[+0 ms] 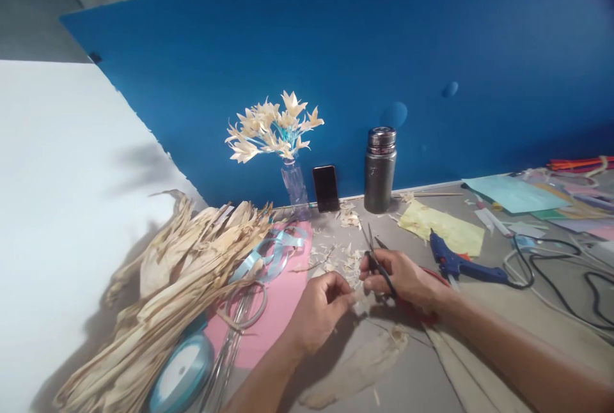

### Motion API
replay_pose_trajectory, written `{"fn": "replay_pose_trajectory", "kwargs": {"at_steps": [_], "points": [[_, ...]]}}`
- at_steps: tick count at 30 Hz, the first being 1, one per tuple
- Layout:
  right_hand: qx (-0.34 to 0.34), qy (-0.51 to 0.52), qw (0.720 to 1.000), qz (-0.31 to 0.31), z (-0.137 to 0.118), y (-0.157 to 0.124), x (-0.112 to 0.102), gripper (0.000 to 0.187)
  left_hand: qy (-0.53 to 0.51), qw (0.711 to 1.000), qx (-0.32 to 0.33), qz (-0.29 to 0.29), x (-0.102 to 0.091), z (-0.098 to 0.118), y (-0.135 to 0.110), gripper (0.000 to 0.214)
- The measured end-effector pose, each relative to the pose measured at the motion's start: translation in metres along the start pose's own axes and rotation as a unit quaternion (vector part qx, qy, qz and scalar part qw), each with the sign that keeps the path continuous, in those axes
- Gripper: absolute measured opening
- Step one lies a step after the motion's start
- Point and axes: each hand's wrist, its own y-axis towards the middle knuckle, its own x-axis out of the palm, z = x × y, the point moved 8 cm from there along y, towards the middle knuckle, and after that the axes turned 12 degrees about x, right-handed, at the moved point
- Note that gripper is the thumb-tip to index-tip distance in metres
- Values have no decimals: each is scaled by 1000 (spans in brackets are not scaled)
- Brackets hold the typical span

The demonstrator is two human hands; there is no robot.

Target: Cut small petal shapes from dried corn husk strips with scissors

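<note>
Head view, on my remote feed: one left hand [323,311], thumb and fingertips pinched on a pale husk scrap [364,301], between the hands above the grey table [417,368]. One right hand [407,279], fingers closed around dark scissors [386,280], blades slightly parted, pointing away. Below the hands I list one loose husk piece [357,371]; left, one husk bundle [192,279]; beside the right hand, one blue glue gun [463,264]; behind, pale flowers [275,125] in a clear vase [295,186].

Grips scissors [381,269] in the right hand [405,277] and pinches a pale scrap [363,301] in the left hand [325,305]. Has shavings [354,261] ahead, husks [192,266] at left, glue gun [451,264] at right.
</note>
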Motion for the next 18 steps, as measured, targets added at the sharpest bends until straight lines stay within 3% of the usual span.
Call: {"fn": "replay_pose_trajectory", "kwargs": {"at_steps": [5, 10, 18], "points": [[-8, 33, 999, -20, -12, -12, 14, 11, -95, 995, 17, 31, 7, 7, 3, 29], [12, 104, 994, -14, -12, -17, 11, 18, -246, 967, -40, 50, 12, 1, 5, 42], [47, 208, 976, -35, -1, -12, 7, 28, -241, 969, -32, 51, 21, -2, 18, 39]]}}
